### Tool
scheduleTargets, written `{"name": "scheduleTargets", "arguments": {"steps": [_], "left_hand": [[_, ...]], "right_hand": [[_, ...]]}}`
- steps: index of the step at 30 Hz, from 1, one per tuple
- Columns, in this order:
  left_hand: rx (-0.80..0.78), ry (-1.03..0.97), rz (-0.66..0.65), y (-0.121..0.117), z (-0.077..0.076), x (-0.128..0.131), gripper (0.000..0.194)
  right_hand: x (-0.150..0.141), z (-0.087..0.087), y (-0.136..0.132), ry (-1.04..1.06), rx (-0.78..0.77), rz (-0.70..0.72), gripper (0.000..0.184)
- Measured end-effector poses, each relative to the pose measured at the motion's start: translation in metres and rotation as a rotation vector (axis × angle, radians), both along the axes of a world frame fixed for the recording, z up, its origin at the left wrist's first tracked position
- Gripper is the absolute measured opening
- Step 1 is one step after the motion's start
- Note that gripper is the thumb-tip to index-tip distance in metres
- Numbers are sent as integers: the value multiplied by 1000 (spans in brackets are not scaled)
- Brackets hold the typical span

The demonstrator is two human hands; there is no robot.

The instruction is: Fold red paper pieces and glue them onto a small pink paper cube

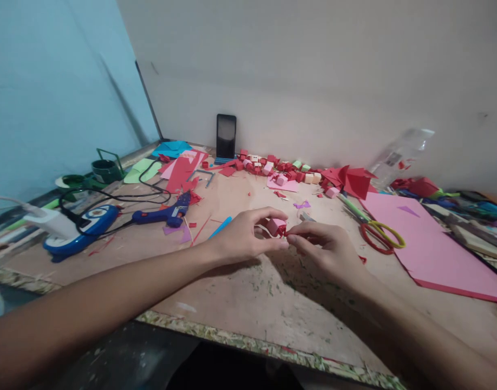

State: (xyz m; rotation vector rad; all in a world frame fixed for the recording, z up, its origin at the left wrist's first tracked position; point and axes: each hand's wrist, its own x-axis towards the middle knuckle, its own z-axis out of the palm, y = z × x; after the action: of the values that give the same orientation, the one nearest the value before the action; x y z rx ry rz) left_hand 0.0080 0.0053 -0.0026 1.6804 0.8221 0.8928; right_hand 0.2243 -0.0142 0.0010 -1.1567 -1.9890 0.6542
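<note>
Over the middle of the table, my left hand [248, 235] grips a small pink paper cube [276, 225] between thumb and fingers. A red paper part [281, 232] sits at the cube's lower right side. My right hand [324, 244] pinches at this red part with thumb and forefinger, close against the left fingertips. Whether the red part is fixed to the cube I cannot tell. A light blue stick-like tool [221, 227] lies just behind my left wrist. Beyond the hands lies a small purple paper scrap [302, 205].
A blue glue gun [167, 214] and blue power strip [84, 233] with cables lie left. Scissors [378, 233] rest beside pink sheets [431, 244] on the right. Along the wall are a phone [226, 136], several small paper cubes [268, 167] and a tilted plastic bottle [403, 157].
</note>
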Motion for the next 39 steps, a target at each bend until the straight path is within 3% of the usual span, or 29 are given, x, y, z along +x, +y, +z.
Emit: {"name": "scheduleTargets", "arguments": {"steps": [4, 39], "left_hand": [[46, 44, 22, -1, -1, 0, 35], [275, 181, 11, -5, -3, 0, 29]], "right_hand": [[-1, 0, 1, 4, 22, 18, 19], [-5, -12, -1, -13, 0, -67, 16]]}}
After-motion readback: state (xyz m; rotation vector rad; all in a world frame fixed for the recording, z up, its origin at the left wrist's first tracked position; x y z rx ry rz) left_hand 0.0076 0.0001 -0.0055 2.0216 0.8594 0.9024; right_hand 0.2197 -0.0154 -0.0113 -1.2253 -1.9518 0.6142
